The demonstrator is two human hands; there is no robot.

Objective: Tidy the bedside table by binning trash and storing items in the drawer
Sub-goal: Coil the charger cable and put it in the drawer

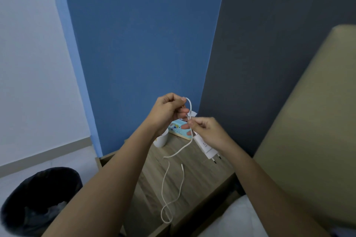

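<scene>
A white charging cable (169, 184) hangs from both hands above the wooden bedside table (200, 177). My left hand (165, 110) is closed on a loop of it at the top. Just below and to the right, my right hand (205, 131) pinches the same cable. The loose end trails down in curves over the tabletop, with its plug tip lying free. A white power adapter (207, 149) with two pins lies on the table under my right wrist. Behind the hands sit a colourful tissue pack (178, 130) and a white cup (160, 140), both partly hidden.
A black bin (36, 200) lined with a bag and holding some crumpled trash stands on the floor at the lower left. A beige headboard (312, 131) and white bedding (231, 219) border the table on the right. Blue wall panels rise behind.
</scene>
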